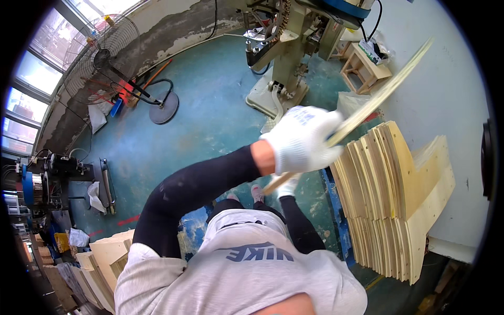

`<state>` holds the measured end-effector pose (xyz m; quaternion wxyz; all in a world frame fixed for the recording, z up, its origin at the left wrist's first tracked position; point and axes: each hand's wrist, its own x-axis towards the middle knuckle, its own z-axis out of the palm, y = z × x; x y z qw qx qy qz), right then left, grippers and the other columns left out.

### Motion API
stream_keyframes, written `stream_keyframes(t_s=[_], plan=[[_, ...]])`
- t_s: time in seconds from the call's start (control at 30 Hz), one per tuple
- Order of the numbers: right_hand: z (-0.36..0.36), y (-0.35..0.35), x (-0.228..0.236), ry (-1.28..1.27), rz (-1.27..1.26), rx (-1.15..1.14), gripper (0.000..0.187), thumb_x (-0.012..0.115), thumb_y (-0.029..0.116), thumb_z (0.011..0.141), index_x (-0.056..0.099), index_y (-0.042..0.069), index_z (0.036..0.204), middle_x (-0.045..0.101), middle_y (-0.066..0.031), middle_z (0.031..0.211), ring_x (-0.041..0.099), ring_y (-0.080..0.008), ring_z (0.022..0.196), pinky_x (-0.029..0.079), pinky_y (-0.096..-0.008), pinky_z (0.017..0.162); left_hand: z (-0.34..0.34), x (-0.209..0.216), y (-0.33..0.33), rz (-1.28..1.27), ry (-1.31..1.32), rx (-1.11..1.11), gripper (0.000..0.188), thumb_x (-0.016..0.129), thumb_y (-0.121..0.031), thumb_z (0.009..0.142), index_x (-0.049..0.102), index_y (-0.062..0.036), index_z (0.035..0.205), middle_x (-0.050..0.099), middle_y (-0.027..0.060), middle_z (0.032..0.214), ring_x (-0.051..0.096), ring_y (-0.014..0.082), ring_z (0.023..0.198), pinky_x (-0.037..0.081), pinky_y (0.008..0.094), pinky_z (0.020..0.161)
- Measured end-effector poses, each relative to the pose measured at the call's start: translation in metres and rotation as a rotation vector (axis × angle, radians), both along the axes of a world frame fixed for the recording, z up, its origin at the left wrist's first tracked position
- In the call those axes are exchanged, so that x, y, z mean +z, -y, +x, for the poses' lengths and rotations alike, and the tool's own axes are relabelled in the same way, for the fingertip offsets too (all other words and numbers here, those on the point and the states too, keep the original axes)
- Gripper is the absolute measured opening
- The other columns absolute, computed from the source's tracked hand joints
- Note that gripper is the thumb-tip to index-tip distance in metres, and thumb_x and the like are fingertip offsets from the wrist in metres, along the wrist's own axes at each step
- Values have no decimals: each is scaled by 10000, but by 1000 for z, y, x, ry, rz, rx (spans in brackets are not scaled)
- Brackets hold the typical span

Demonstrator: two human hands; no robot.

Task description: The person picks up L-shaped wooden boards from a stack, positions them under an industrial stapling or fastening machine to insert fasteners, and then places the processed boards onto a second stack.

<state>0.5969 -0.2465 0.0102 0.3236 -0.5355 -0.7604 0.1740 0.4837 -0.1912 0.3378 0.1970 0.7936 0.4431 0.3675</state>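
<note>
The wooden panel (380, 94) is up in the air in front of me, slanting toward my right, its far end raised beside the wall. My gloved left hand (304, 139) is closed around it, reaching across my body; gripping partway along probably helps balance such a long piece. My right hand (286, 186) is down by the near end, perhaps to steady it, but it's half hidden, so I can't tell whether the fingers are gripping. Just to my right, similar panels stand in a tight stack (367, 184), edges lined up, likely so each lifts off easily; the blue pallet (332, 199) beside their base presumably keeps them off the floor. Farther ahead stands a pale green machine (287, 65), with a fan (102, 58) well off to my left.
</note>
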Motion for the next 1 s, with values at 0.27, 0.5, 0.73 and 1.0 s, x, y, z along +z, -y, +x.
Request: stream_keyframes(t_s=[0.27, 0.5, 0.73, 1.0], plan=[[87, -102, 94, -659, 158, -820, 462, 654, 323, 984, 635, -117, 1125, 660, -178, 1124, 647, -243, 1000, 517, -343, 928, 5, 22, -37, -16, 300, -559, 463, 746, -417, 864, 704, 0, 1060, 709, 159, 977, 694, 304, 930, 550, 378, 830], [115, -23, 128, -374, 417, -960, 400, 634, 206, 1010, 587, -108, 1253, 603, -170, 1247, 616, -218, 1125, 548, -356, 894, -196, -189, -136, -328, -156, 172, 614, 585, -454, 985, 519, -9, 1402, 446, 339, 1466, 425, 493, 1361, 361, 504, 1141], [-8, 8, 131, -1415, 212, -967, 466, 513, 303, 1041, 529, -12, 1384, 579, -154, 1386, 562, -302, 1258, 432, -452, 1093, -330, -247, -149, -1117, 189, 207, 746, 603, -431, 984, 348, 13, 1527, 546, 289, 1405, 538, 351, 1327, 412, 386, 1115], [-119, -42, 137, -1724, 150, -600, 527, 500, 362, 1047, 485, 18, 1447, 542, -147, 1454, 517, -315, 1329, 400, -492, 1133, -417, -233, -176, -664, 525, 209, 369, 472, -227, 1081, 596, 44, 1298, 676, 46, 1019, 566, 110, 859, 490, 282, 802]])
